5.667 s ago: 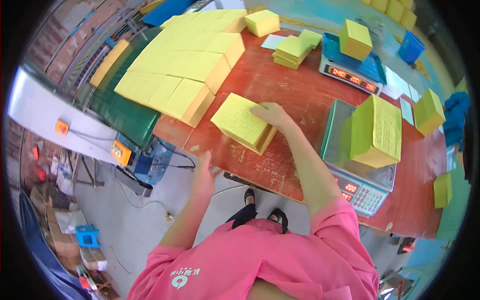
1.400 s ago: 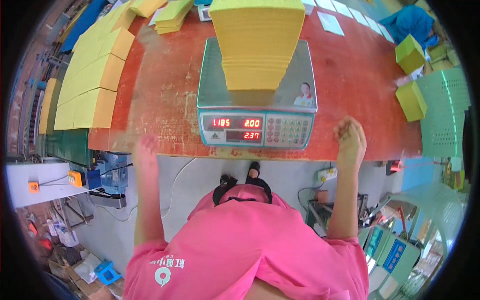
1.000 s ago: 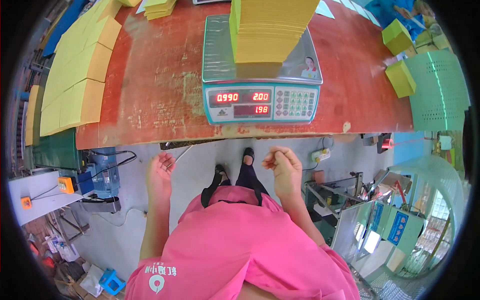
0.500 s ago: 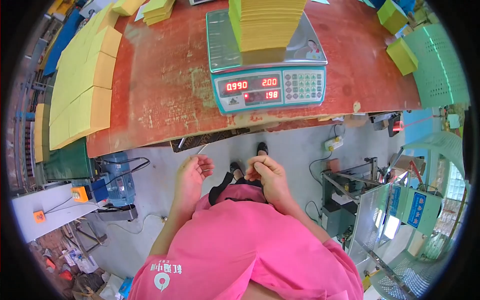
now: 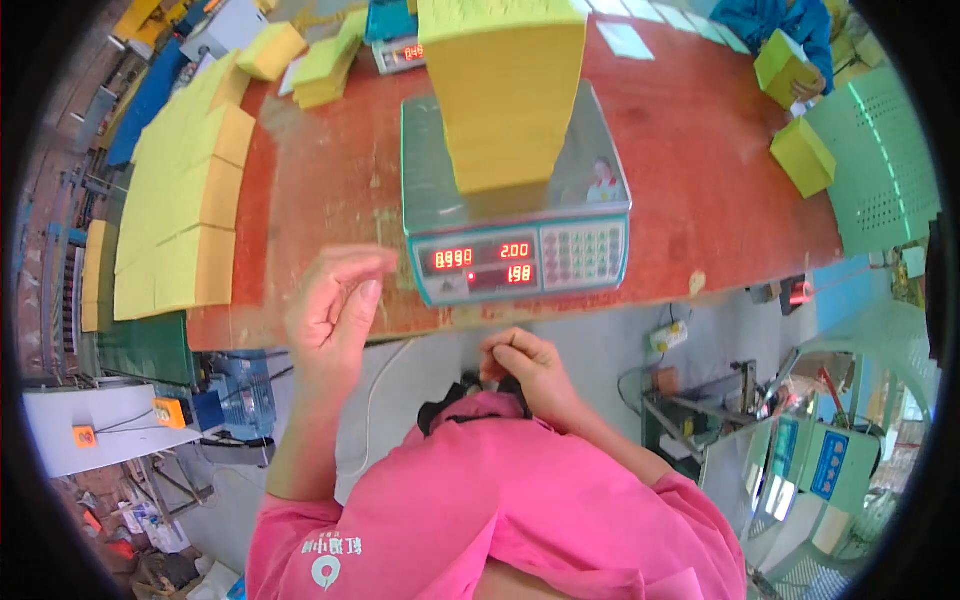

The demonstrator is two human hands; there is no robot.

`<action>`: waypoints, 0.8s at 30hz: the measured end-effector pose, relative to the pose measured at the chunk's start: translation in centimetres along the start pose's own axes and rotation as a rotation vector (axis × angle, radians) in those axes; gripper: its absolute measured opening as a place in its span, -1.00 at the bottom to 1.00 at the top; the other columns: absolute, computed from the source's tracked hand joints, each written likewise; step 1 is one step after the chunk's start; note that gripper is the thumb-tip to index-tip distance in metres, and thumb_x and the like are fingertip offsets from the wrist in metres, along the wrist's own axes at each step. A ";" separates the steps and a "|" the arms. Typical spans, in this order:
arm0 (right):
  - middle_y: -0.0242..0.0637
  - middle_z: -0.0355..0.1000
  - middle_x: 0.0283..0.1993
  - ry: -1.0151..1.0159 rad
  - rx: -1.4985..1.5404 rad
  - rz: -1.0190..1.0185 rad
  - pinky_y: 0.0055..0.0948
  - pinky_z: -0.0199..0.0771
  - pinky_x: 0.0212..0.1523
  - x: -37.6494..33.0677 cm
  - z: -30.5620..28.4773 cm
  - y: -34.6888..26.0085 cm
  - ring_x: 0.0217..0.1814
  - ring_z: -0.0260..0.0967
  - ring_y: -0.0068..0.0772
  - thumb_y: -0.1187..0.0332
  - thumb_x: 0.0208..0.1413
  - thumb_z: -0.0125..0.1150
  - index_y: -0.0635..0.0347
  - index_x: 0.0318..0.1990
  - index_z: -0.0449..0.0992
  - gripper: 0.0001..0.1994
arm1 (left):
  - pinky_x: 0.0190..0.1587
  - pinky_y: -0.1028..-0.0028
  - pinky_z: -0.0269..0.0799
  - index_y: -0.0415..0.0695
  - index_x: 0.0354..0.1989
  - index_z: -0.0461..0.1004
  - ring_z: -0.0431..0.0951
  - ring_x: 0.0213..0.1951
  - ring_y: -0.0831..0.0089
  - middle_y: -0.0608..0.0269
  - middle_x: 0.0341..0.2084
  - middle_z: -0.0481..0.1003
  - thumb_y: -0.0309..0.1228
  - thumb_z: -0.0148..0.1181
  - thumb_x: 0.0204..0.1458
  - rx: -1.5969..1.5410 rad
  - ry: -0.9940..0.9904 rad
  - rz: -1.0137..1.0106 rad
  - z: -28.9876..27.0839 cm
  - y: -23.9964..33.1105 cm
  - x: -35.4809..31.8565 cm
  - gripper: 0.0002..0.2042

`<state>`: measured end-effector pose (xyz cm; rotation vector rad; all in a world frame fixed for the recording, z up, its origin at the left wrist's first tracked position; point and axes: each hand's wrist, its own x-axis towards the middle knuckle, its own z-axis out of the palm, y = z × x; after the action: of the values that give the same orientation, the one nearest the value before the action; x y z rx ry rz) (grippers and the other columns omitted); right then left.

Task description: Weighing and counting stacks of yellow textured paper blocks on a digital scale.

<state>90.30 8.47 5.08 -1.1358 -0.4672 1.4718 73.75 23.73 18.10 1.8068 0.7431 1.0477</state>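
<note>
A tall stack of yellow paper sheets [image 5: 505,110] stands on the metal pan of a teal-rimmed electronic scale [image 5: 583,262], whose red digits are lit. My left hand [image 5: 335,310] is raised over the table's front edge, left of the scale and apart from it. Its fingers are bent, the thumb stands away from them, and nothing shows between them. Lower down, in front of my body below the scale, my right hand [image 5: 527,368] is loosely curled, with no object visible in it.
Blocks of yellow paper [image 5: 190,200] line the left of the red table [image 5: 325,180]. A second scale [image 5: 397,55] stands at the back. A co-worker's hand [image 5: 805,88] touches a yellow-green block [image 5: 782,65] at far right, with another block [image 5: 803,158] nearer. White sheets [image 5: 625,42] lie behind.
My left hand has risen from below the table edge to beside the scale. The right hand stays low and curled. The view has tilted up, showing more of the back, including the co-worker's hand.
</note>
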 end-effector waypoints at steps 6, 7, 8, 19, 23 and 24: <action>-0.32 0.50 -0.26 -0.141 -0.028 -0.011 -0.46 0.49 -0.14 1.3 -2.1 -4.5 -0.24 0.47 -0.48 0.49 0.29 -0.01 0.29 -0.08 0.52 -0.82 | 0.20 0.30 0.32 -0.27 -0.06 0.51 0.44 0.16 0.20 0.03 0.09 0.46 -0.61 0.22 -0.03 0.546 -0.161 0.554 3.7 6.8 13.2 -0.69; -0.31 0.50 -0.24 -0.136 -0.036 0.000 -0.45 0.49 -0.14 1.3 -2.5 -5.1 -0.23 0.48 -0.48 0.49 0.29 -0.01 0.29 -0.07 0.52 -0.81 | 0.23 0.30 0.29 -0.24 -0.03 0.51 0.41 0.20 0.21 0.08 0.13 0.45 -0.59 0.26 -0.06 0.578 -0.185 0.509 4.4 7.1 14.6 -0.65; -0.31 0.50 -0.24 -0.155 -0.038 -0.003 -0.45 0.49 -0.14 1.3 -3.0 -5.5 -0.23 0.48 -0.48 0.49 0.29 -0.01 0.29 -0.07 0.52 -0.81 | 0.23 0.30 0.29 -0.24 -0.03 0.51 0.41 0.20 0.21 0.08 0.13 0.45 -0.59 0.26 -0.06 0.595 -0.174 0.511 4.8 7.0 15.7 -0.65; -0.33 0.51 -0.29 -0.106 -0.040 0.006 -0.51 0.49 -0.18 0.9 -7.7 -6.4 -0.26 0.46 -0.54 0.47 0.29 0.02 0.29 -0.09 0.54 -0.82 | 0.06 0.35 0.41 -0.28 -0.13 0.51 0.52 0.00 0.19 0.10 -0.05 0.54 -0.41 0.36 -0.08 0.652 -0.226 0.395 5.6 5.1 20.3 -0.66; -0.33 0.51 -0.30 -0.082 0.010 0.003 -0.50 0.49 -0.18 0.6 -7.0 -6.7 -0.26 0.46 -0.53 0.47 0.29 0.02 0.29 -0.10 0.54 -0.82 | 0.02 0.35 0.44 -0.27 -0.15 0.52 0.55 -0.05 0.19 0.11 -0.13 0.57 -0.42 0.36 -0.08 0.633 -0.244 0.441 5.4 4.6 21.2 -0.68; -0.33 0.52 -0.30 -0.080 0.019 0.001 -0.50 0.49 -0.18 0.4 -6.7 -6.7 -0.26 0.47 -0.53 0.47 0.29 0.01 0.29 -0.09 0.54 -0.82 | -0.02 0.33 0.46 -0.26 -0.15 0.52 0.57 -0.08 0.17 0.11 -0.15 0.58 -0.42 0.34 -0.07 0.642 -0.255 0.461 5.2 4.5 21.4 -0.70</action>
<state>99.52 8.54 7.27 -1.0649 -0.5070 1.5239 88.50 37.19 28.37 2.7019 0.5481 0.8833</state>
